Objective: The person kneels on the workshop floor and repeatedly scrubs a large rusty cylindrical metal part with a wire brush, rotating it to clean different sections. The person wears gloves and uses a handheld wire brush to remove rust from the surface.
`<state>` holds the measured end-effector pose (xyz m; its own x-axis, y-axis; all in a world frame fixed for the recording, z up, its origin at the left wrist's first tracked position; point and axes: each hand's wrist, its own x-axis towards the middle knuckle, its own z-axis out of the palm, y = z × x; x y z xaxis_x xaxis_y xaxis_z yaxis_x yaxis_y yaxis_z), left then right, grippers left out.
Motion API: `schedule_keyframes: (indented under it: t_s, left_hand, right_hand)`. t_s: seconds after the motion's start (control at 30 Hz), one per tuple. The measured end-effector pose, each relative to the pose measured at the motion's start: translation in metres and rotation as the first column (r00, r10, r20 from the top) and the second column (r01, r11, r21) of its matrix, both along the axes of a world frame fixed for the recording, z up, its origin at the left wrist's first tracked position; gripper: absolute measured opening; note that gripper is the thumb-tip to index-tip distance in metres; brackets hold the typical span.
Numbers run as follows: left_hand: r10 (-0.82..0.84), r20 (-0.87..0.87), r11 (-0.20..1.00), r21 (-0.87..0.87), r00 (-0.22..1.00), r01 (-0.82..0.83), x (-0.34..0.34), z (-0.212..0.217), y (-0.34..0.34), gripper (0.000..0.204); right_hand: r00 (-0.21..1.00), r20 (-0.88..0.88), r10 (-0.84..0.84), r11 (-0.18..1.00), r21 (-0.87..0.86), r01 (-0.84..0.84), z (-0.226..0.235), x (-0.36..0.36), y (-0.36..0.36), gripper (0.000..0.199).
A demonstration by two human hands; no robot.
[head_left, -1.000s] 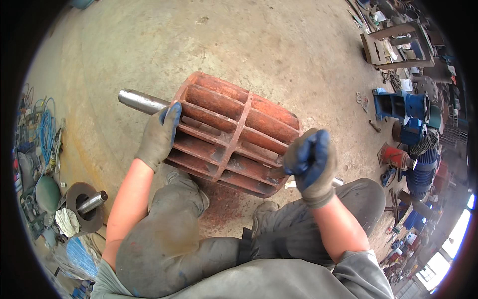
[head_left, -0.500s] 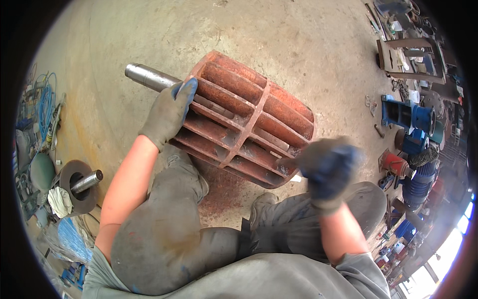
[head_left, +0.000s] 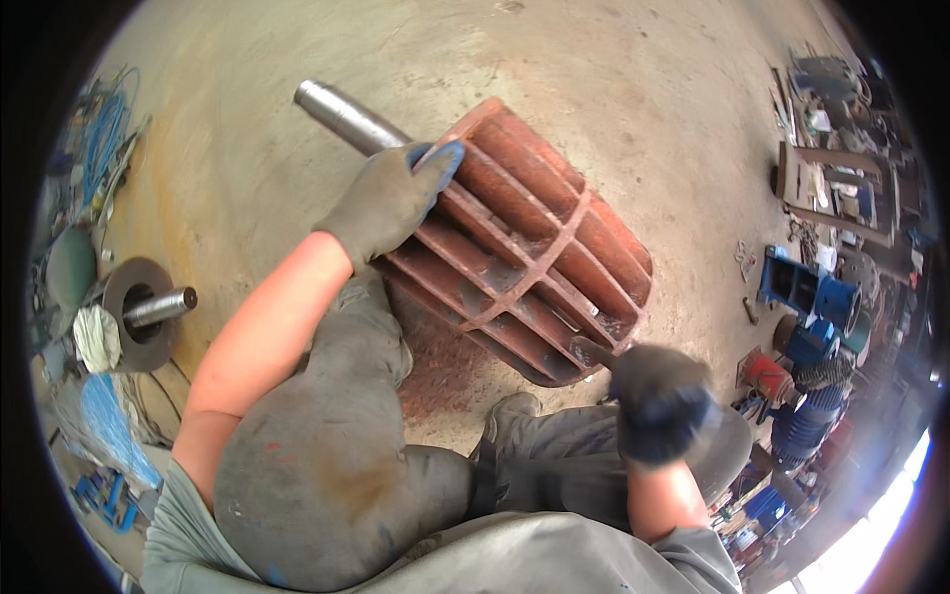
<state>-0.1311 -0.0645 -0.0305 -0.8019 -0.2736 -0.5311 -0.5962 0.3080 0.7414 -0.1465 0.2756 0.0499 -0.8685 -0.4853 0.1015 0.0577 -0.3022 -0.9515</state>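
Note:
A rusty red-brown ribbed metal rotor [head_left: 529, 287] with deep slots and a band round its middle lies tilted in front of my knees. A bare steel shaft [head_left: 351, 117] sticks out of its far left end. My left hand [head_left: 391, 198], in a grey-green glove with blue fingertips, is closed over the rim at the shaft end. Near the rotor's close right end, my gloved right hand [head_left: 663, 406] is closed and smeared by motion. From it a short flat-bladed scraper [head_left: 594, 350] reaches into a slot; its handle is hidden in the fist.
Reddish dust [head_left: 445, 361] covers the concrete floor under the rotor. At the left stand a thick metal ring with a shaft [head_left: 158, 307] and blue hoses [head_left: 104, 139]. Along the right lie a blue motor [head_left: 802, 426], a blue housing [head_left: 807, 287] and a metal frame [head_left: 841, 193].
The view has shifted, so the rotor appears farther right and more steeply angled. My left hand keeps its hold on the rim. My right hand and the scraper have moved slightly down in view.

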Motion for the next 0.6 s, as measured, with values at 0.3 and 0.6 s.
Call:
schedule_keyframes:
  t_s: [0.3,0.6]
  left_hand:
    - [-0.009,0.018,1.000,0.016,1.000,0.008,0.002,0.001,0.001,0.083]
    - [0.082,-0.072,0.992,0.097,0.994,-0.075,0.007,-0.009,0.007,0.067]
  right_hand:
    - [0.986,0.164,-0.015,0.994,0.108,-0.002,-0.019,-0.012,0.012,0.055]
    - [0.879,0.472,-0.065,0.995,0.096,0.022,-0.008,-0.047,0.005,0.053]
